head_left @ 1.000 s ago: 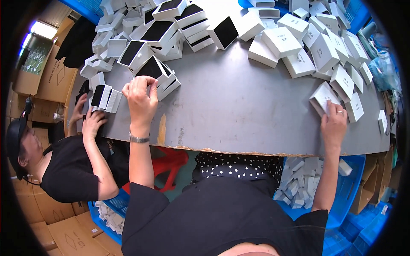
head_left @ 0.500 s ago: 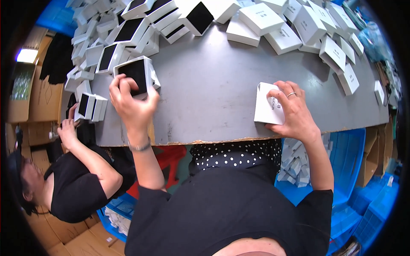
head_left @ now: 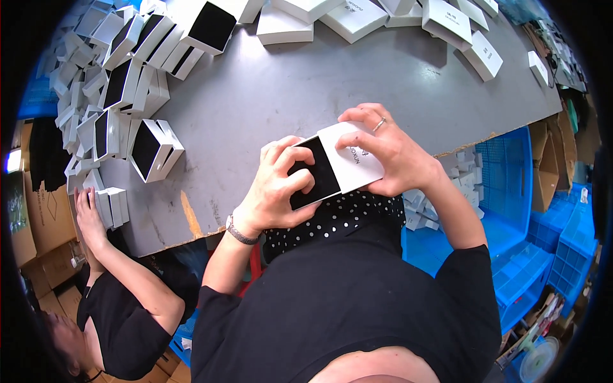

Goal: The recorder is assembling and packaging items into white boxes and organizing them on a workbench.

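Observation:
Close to my body, at the table's front edge, my left hand (head_left: pixel 278 182) grips a white box base with a black inside (head_left: pixel 327 172), its fingers curled over the black face. My right hand (head_left: pixel 402 153) is closed around a white box lid (head_left: pixel 357 167) with print on top. The lid meets the right side of the base and covers part of it; how far the two are fitted together I cannot tell. To the left of my left hand, another black-lined white box (head_left: pixel 148 153) stands tilted on the table.
Many white boxes, several with black insides (head_left: pixel 121 83), pile up at the far left. White lids (head_left: pixel 354 19) lie along the far side of the grey table (head_left: pixel 255 89). A co-worker's hand (head_left: pixel 89 217) touches boxes at left. A blue crate (head_left: pixel 504 172) stands at right.
My left hand has moved right from the boxes at left, bringing a black-lined base against the lid. My right hand has moved left with the lid. The view has shifted.

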`<state>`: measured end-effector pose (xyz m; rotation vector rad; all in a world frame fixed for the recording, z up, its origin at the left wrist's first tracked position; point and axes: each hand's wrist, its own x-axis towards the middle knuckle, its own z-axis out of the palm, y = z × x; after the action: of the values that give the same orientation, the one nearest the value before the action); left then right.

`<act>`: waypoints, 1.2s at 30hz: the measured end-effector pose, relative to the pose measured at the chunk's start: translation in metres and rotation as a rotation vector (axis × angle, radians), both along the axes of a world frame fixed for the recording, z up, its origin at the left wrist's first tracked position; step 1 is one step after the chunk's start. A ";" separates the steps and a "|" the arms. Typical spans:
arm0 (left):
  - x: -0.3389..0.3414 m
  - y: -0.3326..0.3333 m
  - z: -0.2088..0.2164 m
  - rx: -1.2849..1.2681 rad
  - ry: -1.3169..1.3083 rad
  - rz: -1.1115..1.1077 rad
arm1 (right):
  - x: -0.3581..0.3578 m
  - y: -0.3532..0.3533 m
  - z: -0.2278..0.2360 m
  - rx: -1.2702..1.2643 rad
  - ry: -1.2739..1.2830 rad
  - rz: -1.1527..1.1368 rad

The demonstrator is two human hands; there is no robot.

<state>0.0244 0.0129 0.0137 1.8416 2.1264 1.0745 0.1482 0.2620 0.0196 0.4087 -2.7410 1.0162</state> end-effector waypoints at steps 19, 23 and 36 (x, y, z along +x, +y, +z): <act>0.027 0.047 -0.021 0.400 -0.549 0.306 | -0.025 -0.034 0.003 0.042 0.016 0.055; 0.017 0.052 -0.022 0.502 -0.638 0.372 | -0.026 -0.052 0.002 0.032 0.042 -0.099; -0.011 0.014 -0.010 0.326 -0.356 0.546 | -0.025 -0.054 0.019 0.255 -0.102 0.024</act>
<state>0.0134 0.0272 0.0041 1.0447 2.3799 1.7965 0.1231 0.2084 0.0388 0.4401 -2.9761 0.7111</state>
